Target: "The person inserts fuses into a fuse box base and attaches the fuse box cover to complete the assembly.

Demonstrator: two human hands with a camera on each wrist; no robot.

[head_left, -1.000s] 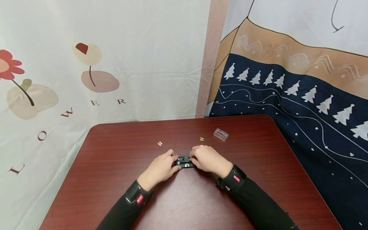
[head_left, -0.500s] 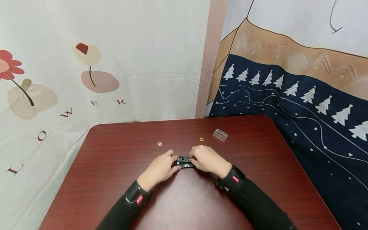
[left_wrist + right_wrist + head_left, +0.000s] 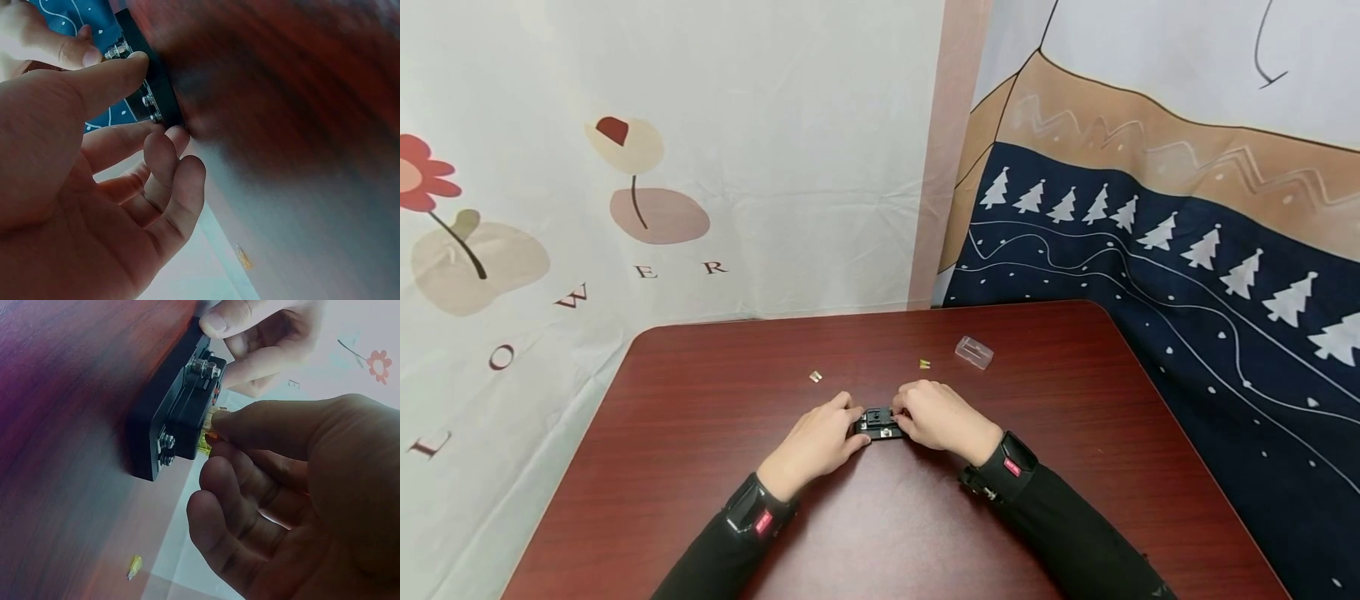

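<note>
A black fuse block (image 3: pixel 880 417) with metal terminal studs lies on the table between the hands. My left hand (image 3: pixel 812 437) grips its left end, thumb on the near side and fingers at the far side. At the block's right end, my right hand (image 3: pixel 946 421) pinches a small amber blade fuse (image 3: pixel 209 420) between thumb and index finger, against the block's top face. A bit of yellow plastic (image 3: pixel 204 445) shows just beside those fingertips. Whether the fuse's blades are inside the block is hidden.
Beyond the hands lie a pale loose fuse (image 3: pixel 816 377) on the left and a yellow fuse (image 3: pixel 925 364) on the right. A clear plastic cover (image 3: pixel 974 352) sits at the back right. Printed cloths hang behind the reddish-brown table (image 3: pixel 715 358).
</note>
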